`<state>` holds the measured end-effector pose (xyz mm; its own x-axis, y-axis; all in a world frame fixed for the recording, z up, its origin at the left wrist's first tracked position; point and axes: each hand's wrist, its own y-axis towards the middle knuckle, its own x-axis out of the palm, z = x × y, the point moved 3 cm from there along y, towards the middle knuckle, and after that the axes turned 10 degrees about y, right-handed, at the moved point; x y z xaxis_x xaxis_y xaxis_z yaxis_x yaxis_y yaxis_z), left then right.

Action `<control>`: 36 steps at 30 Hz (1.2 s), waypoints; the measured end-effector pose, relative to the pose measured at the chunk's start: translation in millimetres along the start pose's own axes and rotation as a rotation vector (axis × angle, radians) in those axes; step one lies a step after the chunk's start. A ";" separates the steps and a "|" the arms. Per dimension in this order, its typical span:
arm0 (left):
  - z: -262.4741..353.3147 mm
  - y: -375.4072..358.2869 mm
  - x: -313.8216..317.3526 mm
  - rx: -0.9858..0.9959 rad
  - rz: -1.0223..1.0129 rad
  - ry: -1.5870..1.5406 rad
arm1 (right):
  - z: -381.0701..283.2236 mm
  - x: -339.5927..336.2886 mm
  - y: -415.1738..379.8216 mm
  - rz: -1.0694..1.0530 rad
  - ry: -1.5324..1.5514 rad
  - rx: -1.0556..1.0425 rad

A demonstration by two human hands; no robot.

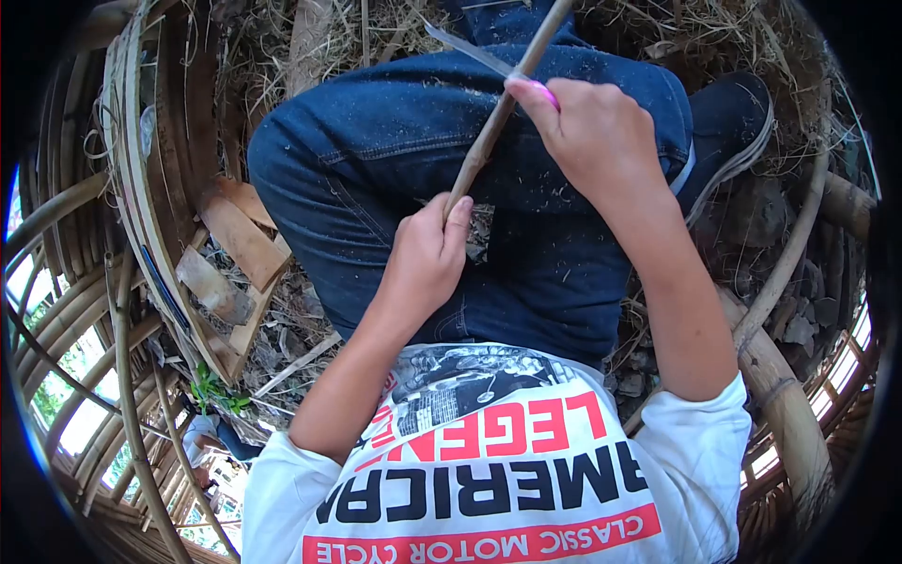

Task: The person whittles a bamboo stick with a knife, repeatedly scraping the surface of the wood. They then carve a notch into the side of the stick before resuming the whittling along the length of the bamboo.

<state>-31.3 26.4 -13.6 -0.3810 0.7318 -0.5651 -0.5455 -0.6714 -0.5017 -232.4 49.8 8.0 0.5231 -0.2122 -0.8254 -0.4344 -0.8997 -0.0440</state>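
My left hand [432,249] is wrapped round the lower end of a thin brown wooden stick [486,141], which slants up and to the right over my legs. Higher up, my right hand [587,127] is closed on the pink handle [537,92] of a knife. The knife's blade [465,49] points up and left and lies across the stick at its base. Small pale shavings dot the dark blue jeans beneath. My right fingers hide most of the handle.
Flat wood pieces [240,230] and long bamboo strips [127,169] lie at the left. A thick bamboo pole [785,404] stands at the right. Dry straw [254,47] covers the ground at the top. A person [202,437] is partly visible at the lower left.
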 end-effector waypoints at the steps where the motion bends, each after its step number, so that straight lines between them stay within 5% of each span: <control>1: -1.1 -1.5 1.3 0.013 0.006 -0.007 | 1.8 -2.8 -3.8 -0.007 -0.032 0.000; 36: 0.2 0.7 -2.9 -0.013 -0.042 0.011 | 15.0 -9.0 -11.3 0.027 -0.162 -0.082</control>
<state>-30.7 23.8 -12.2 -0.3497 0.7584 -0.5500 -0.5512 -0.6413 -0.5338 -243.2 67.7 7.5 0.3842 -0.1780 -0.9059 -0.3822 -0.9239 0.0194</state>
